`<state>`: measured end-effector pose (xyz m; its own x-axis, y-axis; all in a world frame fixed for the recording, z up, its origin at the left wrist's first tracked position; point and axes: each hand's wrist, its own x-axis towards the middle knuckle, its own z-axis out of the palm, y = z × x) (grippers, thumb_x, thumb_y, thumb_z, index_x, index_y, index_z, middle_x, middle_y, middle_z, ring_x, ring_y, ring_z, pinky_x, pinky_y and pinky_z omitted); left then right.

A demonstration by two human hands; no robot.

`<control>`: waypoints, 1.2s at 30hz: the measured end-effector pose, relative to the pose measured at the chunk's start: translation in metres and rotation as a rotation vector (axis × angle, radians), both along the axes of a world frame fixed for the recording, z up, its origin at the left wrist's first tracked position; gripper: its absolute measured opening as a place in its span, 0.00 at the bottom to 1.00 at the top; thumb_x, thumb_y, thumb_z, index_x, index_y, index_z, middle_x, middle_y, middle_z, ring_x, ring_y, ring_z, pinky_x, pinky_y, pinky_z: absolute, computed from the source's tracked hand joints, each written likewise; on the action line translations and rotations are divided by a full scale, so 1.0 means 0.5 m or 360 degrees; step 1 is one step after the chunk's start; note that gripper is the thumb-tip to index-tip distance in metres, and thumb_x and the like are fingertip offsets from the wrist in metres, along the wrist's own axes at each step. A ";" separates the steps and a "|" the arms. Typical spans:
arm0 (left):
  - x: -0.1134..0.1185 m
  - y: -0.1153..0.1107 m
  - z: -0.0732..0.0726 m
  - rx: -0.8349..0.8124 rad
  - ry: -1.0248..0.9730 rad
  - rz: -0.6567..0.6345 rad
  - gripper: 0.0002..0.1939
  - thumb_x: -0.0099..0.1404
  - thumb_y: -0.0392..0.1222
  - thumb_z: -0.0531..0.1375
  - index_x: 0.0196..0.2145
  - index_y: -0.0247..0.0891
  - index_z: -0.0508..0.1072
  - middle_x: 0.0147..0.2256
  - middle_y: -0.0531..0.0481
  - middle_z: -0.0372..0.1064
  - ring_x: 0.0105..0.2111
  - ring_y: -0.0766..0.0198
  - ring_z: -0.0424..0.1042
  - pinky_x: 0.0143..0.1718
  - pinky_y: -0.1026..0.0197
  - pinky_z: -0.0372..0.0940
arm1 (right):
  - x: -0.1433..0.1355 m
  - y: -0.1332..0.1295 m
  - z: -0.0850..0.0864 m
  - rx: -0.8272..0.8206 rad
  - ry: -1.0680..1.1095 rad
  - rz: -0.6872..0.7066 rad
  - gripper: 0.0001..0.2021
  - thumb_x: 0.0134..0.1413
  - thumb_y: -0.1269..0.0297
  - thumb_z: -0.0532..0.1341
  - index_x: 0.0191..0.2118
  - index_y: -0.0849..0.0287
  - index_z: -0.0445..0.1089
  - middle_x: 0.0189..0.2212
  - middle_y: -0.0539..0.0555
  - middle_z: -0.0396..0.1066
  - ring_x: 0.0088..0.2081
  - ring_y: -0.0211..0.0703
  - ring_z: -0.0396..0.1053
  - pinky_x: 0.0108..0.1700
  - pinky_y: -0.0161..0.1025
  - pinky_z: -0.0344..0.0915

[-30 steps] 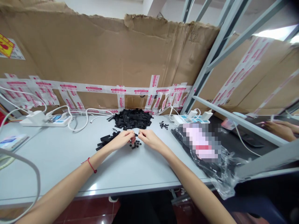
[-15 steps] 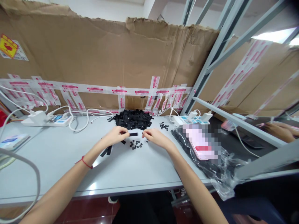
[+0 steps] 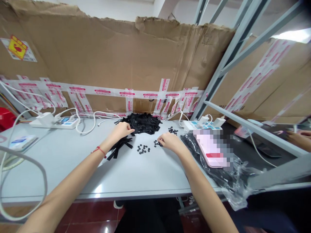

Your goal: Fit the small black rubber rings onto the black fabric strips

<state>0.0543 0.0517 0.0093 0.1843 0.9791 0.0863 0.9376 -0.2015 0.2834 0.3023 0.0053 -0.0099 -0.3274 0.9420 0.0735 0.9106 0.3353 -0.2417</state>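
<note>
My left hand [image 3: 122, 130] is closed in a pinch at the front edge of a heap of black fabric strips [image 3: 143, 123]; the strip at its fingertips blends into the heap. Just below that hand lies a smaller bunch of black strips [image 3: 119, 146]. My right hand [image 3: 169, 141] has its thumb and finger pinched over a few small black rings [image 3: 155, 143] on the table; the piece between the fingertips is mostly hidden. Another group of small black rings [image 3: 143, 149] lies between the hands, and more small black pieces [image 3: 173, 130] lie behind the right hand.
A phone in a pink case [image 3: 211, 152] rests on a black plastic bag [image 3: 194, 149] at the right. Power strips [image 3: 52, 122] with white cables line the back. A grey metal frame [image 3: 252, 129] divides off the neighbouring place, where another person's hand [image 3: 297, 139] shows. Cardboard [image 3: 109, 58] stands behind.
My left hand has moved up to the heap; the strip that stuck out from its fingers no longer shows there. My right hand has moved right and down to the rings. The view has shifted slightly.
</note>
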 end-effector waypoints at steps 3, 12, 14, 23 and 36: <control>0.028 0.025 -0.020 -0.0073 0.0020 0.0112 0.13 0.55 0.49 0.62 0.24 0.35 0.76 0.31 0.40 0.76 0.33 0.53 0.72 0.29 0.62 0.58 | 0.001 0.003 0.004 -0.0008 -0.0103 -0.0072 0.11 0.56 0.65 0.58 0.35 0.59 0.79 0.30 0.61 0.75 0.34 0.48 0.72 0.35 0.38 0.61; -0.004 0.028 -0.024 -0.0042 -0.0065 0.0001 0.12 0.59 0.42 0.57 0.22 0.36 0.75 0.27 0.44 0.74 0.28 0.60 0.70 0.28 0.62 0.55 | -0.008 0.000 0.012 0.0068 -0.0060 -0.0194 0.16 0.60 0.61 0.53 0.39 0.61 0.77 0.33 0.62 0.76 0.38 0.51 0.72 0.36 0.39 0.61; -0.012 0.020 -0.016 -0.0005 -0.0118 -0.0044 0.15 0.61 0.42 0.55 0.20 0.36 0.73 0.23 0.45 0.72 0.24 0.63 0.67 0.27 0.62 0.54 | -0.011 -0.001 0.013 0.0063 -0.0082 -0.0214 0.16 0.60 0.61 0.53 0.39 0.61 0.77 0.33 0.62 0.76 0.39 0.51 0.72 0.36 0.39 0.61; 0.010 -0.034 -0.001 0.0054 -0.0884 -0.0359 0.16 0.58 0.51 0.58 0.23 0.34 0.73 0.22 0.50 0.68 0.24 0.66 0.62 0.27 0.65 0.54 | -0.044 -0.014 0.010 0.0247 0.0484 0.0031 0.10 0.58 0.62 0.56 0.39 0.58 0.74 0.28 0.53 0.72 0.30 0.39 0.68 0.35 0.35 0.61; 0.062 -0.113 -0.001 -0.0222 -0.1381 -0.0371 0.16 0.54 0.52 0.63 0.24 0.34 0.74 0.24 0.51 0.69 0.25 0.67 0.63 0.27 0.65 0.56 | -0.085 -0.023 -0.017 0.0303 0.1079 0.0387 0.09 0.54 0.61 0.62 0.28 0.59 0.66 0.25 0.50 0.68 0.25 0.36 0.65 0.28 0.33 0.60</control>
